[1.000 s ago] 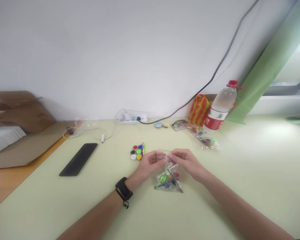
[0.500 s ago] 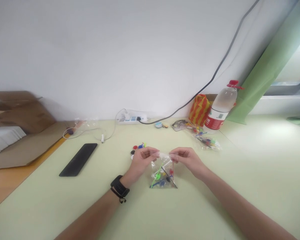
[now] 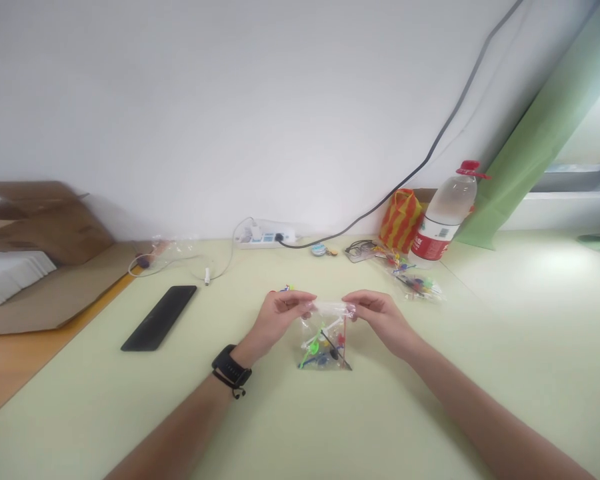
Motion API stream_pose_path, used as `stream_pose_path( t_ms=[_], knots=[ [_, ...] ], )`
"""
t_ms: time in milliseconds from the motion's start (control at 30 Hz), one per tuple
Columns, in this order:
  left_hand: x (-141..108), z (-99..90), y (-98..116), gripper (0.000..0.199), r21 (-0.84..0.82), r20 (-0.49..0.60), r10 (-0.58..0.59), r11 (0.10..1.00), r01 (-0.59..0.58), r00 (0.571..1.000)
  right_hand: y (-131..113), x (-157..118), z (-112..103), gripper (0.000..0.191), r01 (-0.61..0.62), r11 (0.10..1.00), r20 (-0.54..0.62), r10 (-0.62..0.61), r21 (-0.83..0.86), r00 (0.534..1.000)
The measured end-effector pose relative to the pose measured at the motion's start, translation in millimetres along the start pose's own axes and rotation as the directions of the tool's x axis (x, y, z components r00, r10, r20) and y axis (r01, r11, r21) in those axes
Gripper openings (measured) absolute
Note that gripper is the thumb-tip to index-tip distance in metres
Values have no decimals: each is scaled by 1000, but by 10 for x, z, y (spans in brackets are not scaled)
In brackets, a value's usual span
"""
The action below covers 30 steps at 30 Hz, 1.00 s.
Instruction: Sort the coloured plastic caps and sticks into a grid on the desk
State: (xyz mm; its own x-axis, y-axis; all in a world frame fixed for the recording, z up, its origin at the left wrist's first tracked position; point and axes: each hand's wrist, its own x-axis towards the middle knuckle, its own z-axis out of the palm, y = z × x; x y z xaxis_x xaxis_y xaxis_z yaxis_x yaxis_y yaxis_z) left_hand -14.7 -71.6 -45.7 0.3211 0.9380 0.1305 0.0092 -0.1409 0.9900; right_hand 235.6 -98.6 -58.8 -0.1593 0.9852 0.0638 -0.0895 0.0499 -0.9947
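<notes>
A small clear plastic bag (image 3: pixel 325 343) hangs between my hands, with green, white, black, blue and red plastic pieces inside. My left hand (image 3: pixel 280 319) pinches the bag's top left corner. At the top right corner, my right hand (image 3: pixel 380 319) pinches the bag between thumb and fingers. The top edge is stretched flat between them. Behind my left hand a few small coloured pieces (image 3: pixel 287 288) show, mostly hidden by the hand.
A black flat object (image 3: pixel 160 318) lies to the left. Farther back are a power strip (image 3: pixel 265 238), filled clear bags (image 3: pixel 420 287), a red-yellow bag (image 3: pixel 400 219) and a large bottle (image 3: pixel 443 217). An open cardboard box (image 3: pixel 45 223) stands at the far left.
My hands have moved slightly apart, pulling the bag's top edge straighter. My left hand now covers more of the loose pieces behind it.
</notes>
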Motion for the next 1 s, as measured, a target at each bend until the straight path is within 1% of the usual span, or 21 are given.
stream_pose_path(
  t_ms=[133,233,267,333,433,600,700,767,833,900,1000],
  knots=[
    [-15,-16,-36,21,-68,2,-45,997,45,999,38,15,-14,22,-11,998,-27,13,61,1000],
    [-22,-9,-76,29,-185,36,-56,981,62,998,33,19,-7,20,9,995,-18,-7,102,1000],
    [-23,-1,-89,32,-199,32,-49,979,54,998,24,15,-2,20,21,994,-11,-20,109,1000],
    [-23,25,-111,31,-145,-17,-26,989,24,999,-1,2,16,23,45,996,-7,-44,83,999],
    [-23,68,-128,25,-33,-106,14,999,-18,994,-41,-28,52,23,67,998,-42,-67,-15,997],
    [-22,82,-106,32,-27,-116,10,1000,-13,993,-54,-50,88,31,63,993,-70,-70,-100,995],
    [-22,76,-92,34,-19,-84,-20,1000,19,996,-38,-45,90,29,72,992,-64,-79,-108,995],
    [-22,84,-86,33,-8,-25,-41,999,41,999,-30,-40,92,28,84,991,-57,-91,-102,994],
    [-24,103,-80,28,23,26,-41,999,41,999,-28,-37,98,28,92,990,-46,-98,-104,994],
    [-30,130,-68,27,46,39,-37,998,35,999,-33,-37,108,28,91,989,-24,-95,-112,995],
    [-52,176,-50,27,29,36,-61,998,60,997,-49,-43,125,30,70,991,38,-66,-115,997]
  ],
)
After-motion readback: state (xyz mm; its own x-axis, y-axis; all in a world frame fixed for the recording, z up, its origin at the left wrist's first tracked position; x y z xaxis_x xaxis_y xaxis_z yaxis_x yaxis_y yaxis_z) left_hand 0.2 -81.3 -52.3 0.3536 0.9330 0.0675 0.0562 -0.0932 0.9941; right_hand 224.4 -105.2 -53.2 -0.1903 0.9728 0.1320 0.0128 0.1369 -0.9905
